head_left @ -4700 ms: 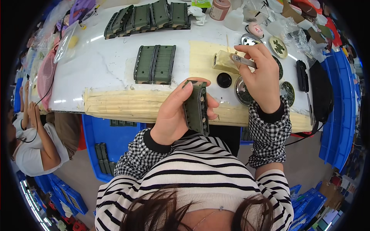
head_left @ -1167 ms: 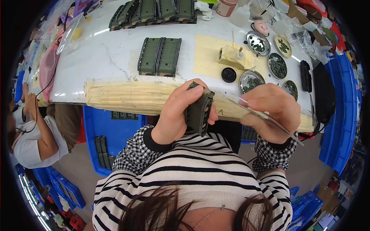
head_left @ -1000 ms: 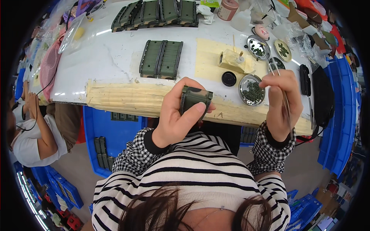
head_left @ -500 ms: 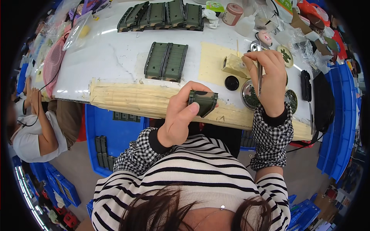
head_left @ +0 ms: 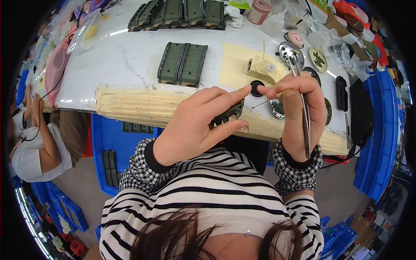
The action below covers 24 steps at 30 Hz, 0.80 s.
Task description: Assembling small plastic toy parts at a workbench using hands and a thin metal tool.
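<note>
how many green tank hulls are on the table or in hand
7: four in a row at the far edge, two side by side mid-table, one in the left hand. More may be hidden.

Two green ridged blocks (head_left: pixel 182 64) lie on the white table (head_left: pixel 125 56). More green blocks (head_left: pixel 177 13) sit far back. Blue bins (head_left: pixel 377 130) stand beside.

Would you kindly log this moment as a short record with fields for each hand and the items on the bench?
Left hand: grips a small dark green model part
Right hand: holds a thin brush upright
Near bench edge: pair of green track pieces
Beside it: yellow sheet, black cap, round metal dishes
Setting: white table
</note>
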Tool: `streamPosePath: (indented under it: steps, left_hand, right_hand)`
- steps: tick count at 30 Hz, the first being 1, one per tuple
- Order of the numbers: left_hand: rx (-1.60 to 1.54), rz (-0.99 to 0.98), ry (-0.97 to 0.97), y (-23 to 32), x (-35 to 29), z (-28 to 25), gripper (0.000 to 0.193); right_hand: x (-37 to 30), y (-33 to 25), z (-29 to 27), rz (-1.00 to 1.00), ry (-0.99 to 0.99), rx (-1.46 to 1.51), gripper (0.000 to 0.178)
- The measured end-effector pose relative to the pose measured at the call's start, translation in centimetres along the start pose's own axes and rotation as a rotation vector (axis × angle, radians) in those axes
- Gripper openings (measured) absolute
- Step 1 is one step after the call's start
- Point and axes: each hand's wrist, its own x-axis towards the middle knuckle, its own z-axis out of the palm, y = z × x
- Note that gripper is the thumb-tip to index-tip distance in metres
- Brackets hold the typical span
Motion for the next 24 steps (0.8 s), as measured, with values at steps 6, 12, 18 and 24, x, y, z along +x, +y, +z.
streamPosePath:
  steps: [6, 12, 18, 24]
  left_hand:
    - [0.069, 0.048, 0.045, -0.4, -0.2, 0.9, 0.048]
    - [0.032, 0.067, 0.078, -0.7, -0.3, 1.0, 0.046]
    - [0.021, 0.068, 0.087, -0.9, -0.3, 0.9, 0.045]
    - [-0.015, -0.005, 0.014, -0.3, -0.2, 0.0, 0.047]
  right_hand:
    - [-0.3, 0.4, 1.1, 0.108, 0.001, 0.169, 0.011]
    - [-0.2, 0.4, 1.1, 0.104, -0.033, 0.174, 0.012]
    - [-0.2, 0.8, 1.0, 0.088, -0.055, 0.136, 0.011]
    - [0.6, 0.6, 1.1, 0.147, 0.136, 0.242, 0.013]
